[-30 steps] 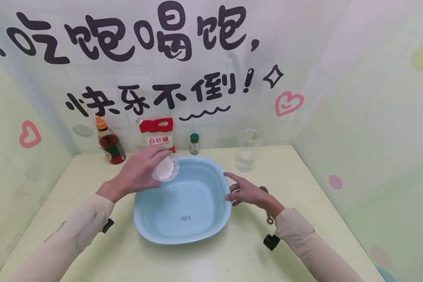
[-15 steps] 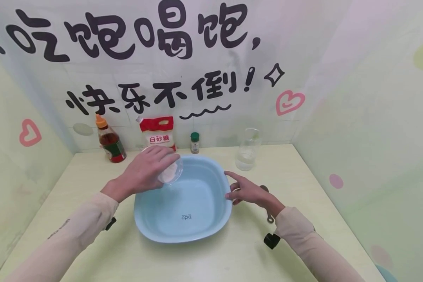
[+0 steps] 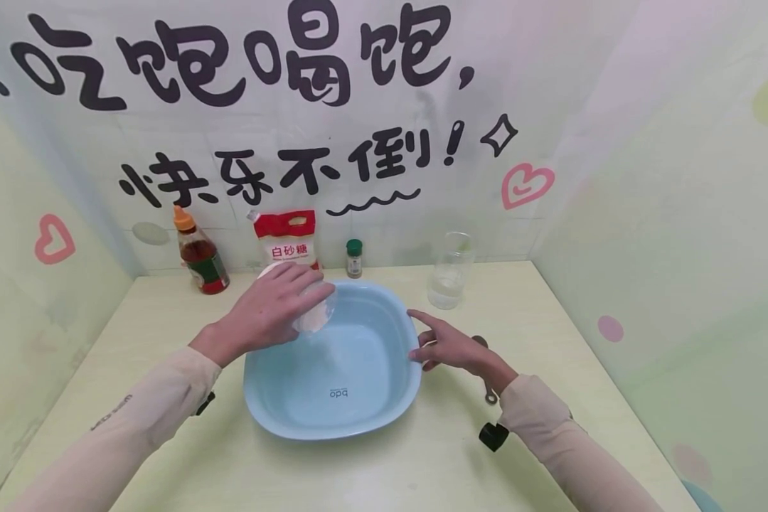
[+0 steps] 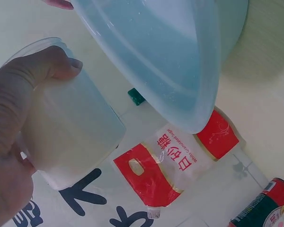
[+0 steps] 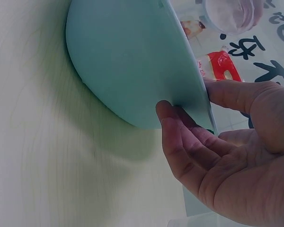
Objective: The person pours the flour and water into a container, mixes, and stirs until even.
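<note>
My left hand [image 3: 269, 307] grips a clear plastic cup [image 3: 318, 313] of white powder above the basin's far left part. The cup is tilted, its mouth toward the basin's middle; in the left wrist view my thumb lies across the cup wall [image 4: 75, 127]. A faint pale haze shows below the mouth. The light-blue basin [image 3: 358, 370] sits on the table, its floor bare apart from a small printed logo. At its right side my right hand [image 3: 451, 348] pinches the rim, thumb over the edge and fingers against the outer wall [image 5: 128, 61].
Along the back stand a sauce bottle [image 3: 203, 259] with an orange cap, a red-and-white sugar bag [image 3: 286, 235], a green-capped spice jar [image 3: 354, 259] and a glass [image 3: 446, 284] of clear liquid. A metal spoon [image 3: 490, 395] lies partly hidden under my right wrist.
My left hand has moved a little right with the cup and tipped it further, so less of the powder shows. My right hand and the basin stay put.
</note>
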A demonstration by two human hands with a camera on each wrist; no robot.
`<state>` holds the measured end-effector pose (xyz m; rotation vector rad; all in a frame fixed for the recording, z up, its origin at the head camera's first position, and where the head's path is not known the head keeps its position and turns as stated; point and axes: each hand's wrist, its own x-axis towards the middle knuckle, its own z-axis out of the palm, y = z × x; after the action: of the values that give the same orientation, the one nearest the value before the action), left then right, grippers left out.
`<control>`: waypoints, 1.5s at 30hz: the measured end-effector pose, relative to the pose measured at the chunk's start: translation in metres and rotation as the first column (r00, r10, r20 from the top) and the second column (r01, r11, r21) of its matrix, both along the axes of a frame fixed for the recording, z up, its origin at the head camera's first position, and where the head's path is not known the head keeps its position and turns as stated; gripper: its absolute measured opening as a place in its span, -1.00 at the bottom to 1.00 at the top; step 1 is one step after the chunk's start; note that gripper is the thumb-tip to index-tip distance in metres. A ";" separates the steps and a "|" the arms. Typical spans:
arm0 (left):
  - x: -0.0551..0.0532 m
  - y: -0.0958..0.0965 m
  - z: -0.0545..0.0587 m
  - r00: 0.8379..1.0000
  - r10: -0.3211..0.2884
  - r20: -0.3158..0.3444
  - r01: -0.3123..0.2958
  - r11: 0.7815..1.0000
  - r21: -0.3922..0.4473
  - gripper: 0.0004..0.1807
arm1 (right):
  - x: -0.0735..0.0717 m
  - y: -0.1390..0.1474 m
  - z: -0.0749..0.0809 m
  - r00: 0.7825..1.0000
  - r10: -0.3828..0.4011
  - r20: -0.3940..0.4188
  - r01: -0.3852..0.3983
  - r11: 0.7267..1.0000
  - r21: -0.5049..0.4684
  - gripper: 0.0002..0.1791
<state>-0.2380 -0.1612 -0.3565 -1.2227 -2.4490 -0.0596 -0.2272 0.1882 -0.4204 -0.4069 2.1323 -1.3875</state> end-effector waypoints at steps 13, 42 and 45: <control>0.000 0.006 0.004 0.997 -0.015 -0.077 0.007 0.995 -0.101 -0.03 | 0.000 0.000 0.000 1.000 -0.003 0.000 0.003 1.000 0.003 -0.05; -0.006 0.002 0.003 0.998 -0.006 -0.060 0.000 0.994 -0.107 -0.02 | -0.002 -0.003 0.000 1.000 0.010 -0.002 -0.010 1.000 0.008 -0.05; -0.008 0.005 0.004 0.998 -0.004 -0.056 -0.002 0.995 -0.104 -0.04 | -0.002 -0.002 -0.001 1.000 -0.001 0.002 0.001 1.000 0.010 -0.05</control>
<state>-0.2464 -0.1560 -0.3529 -1.2518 -2.4297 0.1017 -0.2296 0.1861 -0.4214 -0.4009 2.1372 -1.3765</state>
